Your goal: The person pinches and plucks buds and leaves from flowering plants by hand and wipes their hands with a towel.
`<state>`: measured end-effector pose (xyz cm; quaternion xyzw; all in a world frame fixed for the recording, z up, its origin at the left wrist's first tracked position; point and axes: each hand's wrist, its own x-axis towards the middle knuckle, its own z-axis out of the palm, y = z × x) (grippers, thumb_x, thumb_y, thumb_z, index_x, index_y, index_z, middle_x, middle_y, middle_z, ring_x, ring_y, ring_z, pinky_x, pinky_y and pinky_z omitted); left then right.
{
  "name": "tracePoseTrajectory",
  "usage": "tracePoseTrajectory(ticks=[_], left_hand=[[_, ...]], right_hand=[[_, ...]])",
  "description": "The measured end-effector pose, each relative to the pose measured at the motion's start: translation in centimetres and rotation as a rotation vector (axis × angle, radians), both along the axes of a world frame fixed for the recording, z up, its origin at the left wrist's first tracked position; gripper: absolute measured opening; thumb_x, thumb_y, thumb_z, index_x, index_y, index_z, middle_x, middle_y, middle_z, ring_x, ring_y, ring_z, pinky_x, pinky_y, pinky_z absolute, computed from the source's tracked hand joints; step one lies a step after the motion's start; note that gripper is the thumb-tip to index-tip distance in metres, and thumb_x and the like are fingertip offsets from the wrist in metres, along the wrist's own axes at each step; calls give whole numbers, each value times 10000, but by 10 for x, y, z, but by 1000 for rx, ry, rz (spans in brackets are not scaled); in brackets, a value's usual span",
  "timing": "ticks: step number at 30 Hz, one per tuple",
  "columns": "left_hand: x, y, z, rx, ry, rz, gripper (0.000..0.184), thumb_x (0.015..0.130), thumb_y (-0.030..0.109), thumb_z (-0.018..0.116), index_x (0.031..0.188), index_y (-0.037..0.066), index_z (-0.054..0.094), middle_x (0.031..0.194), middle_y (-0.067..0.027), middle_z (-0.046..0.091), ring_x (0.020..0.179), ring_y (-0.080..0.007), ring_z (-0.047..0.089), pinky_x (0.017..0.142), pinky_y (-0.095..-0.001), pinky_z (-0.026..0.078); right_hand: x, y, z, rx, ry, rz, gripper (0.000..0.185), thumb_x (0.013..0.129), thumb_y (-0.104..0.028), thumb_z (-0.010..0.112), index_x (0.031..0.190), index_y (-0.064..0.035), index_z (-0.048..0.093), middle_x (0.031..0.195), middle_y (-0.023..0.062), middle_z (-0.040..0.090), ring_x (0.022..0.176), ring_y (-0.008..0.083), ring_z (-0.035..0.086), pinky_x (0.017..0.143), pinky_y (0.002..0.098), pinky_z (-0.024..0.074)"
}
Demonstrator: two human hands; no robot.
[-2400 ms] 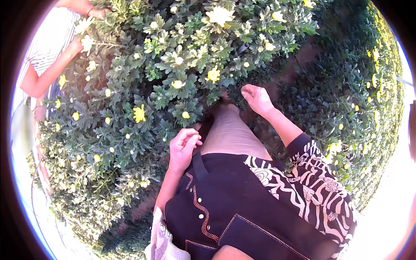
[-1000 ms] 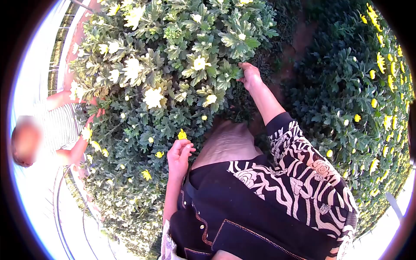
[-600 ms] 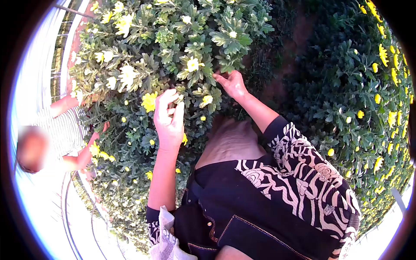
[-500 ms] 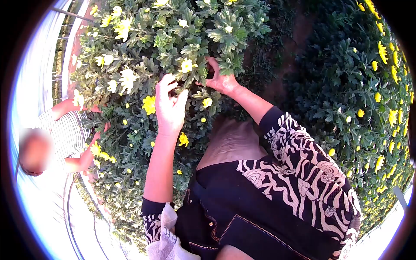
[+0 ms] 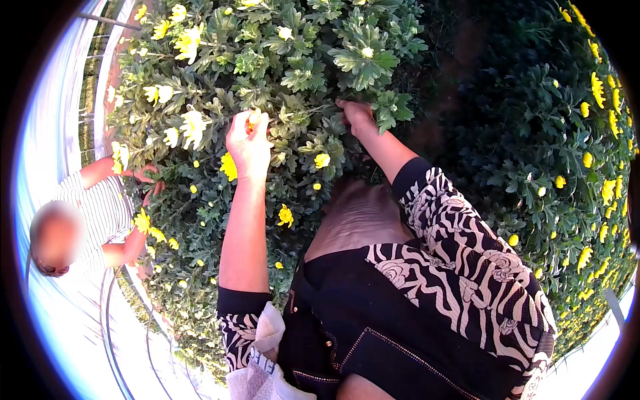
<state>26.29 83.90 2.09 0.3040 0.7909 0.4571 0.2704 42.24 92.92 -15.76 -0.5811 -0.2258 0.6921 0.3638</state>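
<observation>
My left hand (image 5: 249, 148) is raised over the chrysanthemum plants (image 5: 293, 73), its thumb and fingers pinched together. A yellow chrysanthemum flower (image 5: 254, 120) shows in part between those fingertips. To the right, my right hand (image 5: 360, 117) reaches in among the leaves at the plant's edge. Its fingers look curled, but foliage partly covers them and whatever they hold is hidden. Another yellow bloom (image 5: 322, 161) stands below and between the two hands. A fuller yellow flower (image 5: 229, 167) sits just left of my left wrist.
At the left, another person in a striped shirt (image 5: 100, 200) has both hands in the same plant row. A dark gap (image 5: 443, 87) separates this row from a second flowering row (image 5: 553, 147) on the right. Thin hoses (image 5: 110, 333) run at lower left.
The yellow flower that stood between my hands has left its place; my left hand has closed and shifted slightly left. My right hand has moved right, deeper into the leaves.
</observation>
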Motion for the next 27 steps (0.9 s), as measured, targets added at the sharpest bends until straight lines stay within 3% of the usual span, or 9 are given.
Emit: tracePoseTrajectory(ticks=[2, 5, 6, 8, 10, 13, 16, 21, 27], left_hand=[[5, -1, 1, 12, 5, 78, 162, 878, 75, 706, 1013, 47, 621, 835, 32, 606, 641, -52, 555, 479, -201, 462], [0, -5, 8, -15, -88, 144, 172, 876, 75, 706, 1025, 53, 623, 834, 29, 603, 645, -46, 563, 454, -209, 468], [-4, -8, 5, -23, -108, 132, 170, 873, 74, 710, 1021, 56, 629, 840, 23, 614, 648, -41, 567, 471, -206, 463], [-2, -8, 6, -25, -102, 133, 174, 869, 73, 714, 1020, 53, 630, 845, 20, 621, 649, -42, 569, 482, -204, 462], [3, -5, 7, -22, -93, 131, 177, 866, 72, 719, 1018, 51, 631, 849, 18, 628, 650, -43, 571, 494, -203, 460], [12, -1, 8, 13, -136, 133, 200, 842, 47, 735, 1012, 33, 630, 869, 4, 639, 695, -54, 577, 574, -212, 478], [11, -7, -5, 105, -2, 26, 237, 809, -1, 749, 1006, 0, 617, 883, -18, 627, 783, -75, 565, 730, -228, 476], [5, -26, -8, 82, 23, 84, 209, 820, 5, 734, 994, 3, 619, 863, -11, 617, 769, -78, 563, 708, -231, 478], [16, -36, 0, 63, 148, -37, 190, 803, 28, 717, 956, 20, 605, 826, -27, 620, 743, -94, 572, 677, -254, 475]], right_hand=[[10, 11, -45, -294, -322, 316, 340, 871, -207, 710, 1130, -4, 624, 909, 97, 684, 780, 185, 659, 604, 302, 525], [40, 18, -31, 83, -734, 645, 518, 839, -319, 682, 1264, -58, 542, 1242, 147, 617, 1142, 271, 599, 934, 401, 476], [34, 13, -28, 86, -733, 649, 518, 839, -319, 682, 1264, -58, 542, 1242, 147, 617, 1142, 271, 599, 934, 401, 476], [15, -4, -20, 719, -641, 509, 487, 804, -336, 726, 1189, -70, 593, 1237, 128, 609, 1121, 293, 586, 966, 403, 453], [3, -3, 41, 982, -481, 650, 509, 705, -378, 816, 1083, -84, 643, 1089, 130, 634, 979, 318, 591, 1008, 418, 404], [-24, -19, 73, 950, -742, 992, 386, 768, -394, 739, 991, -92, 647, 973, 123, 679, 964, 299, 631, 915, 429, 446], [-30, -25, 66, 889, -755, 920, 240, 822, -268, 630, 949, -65, 632, 933, 167, 681, 854, 360, 653, 842, 435, 485], [-8, -18, 51, 564, -574, 783, 186, 819, -146, 660, 964, -29, 650, 943, 218, 672, 916, 420, 636, 791, 485, 504], [4, 9, -39, 651, -1022, 811, 301, 815, -184, 647, 1092, -67, 667, 1057, 215, 673, 992, 413, 640, 868, 468, 526]])
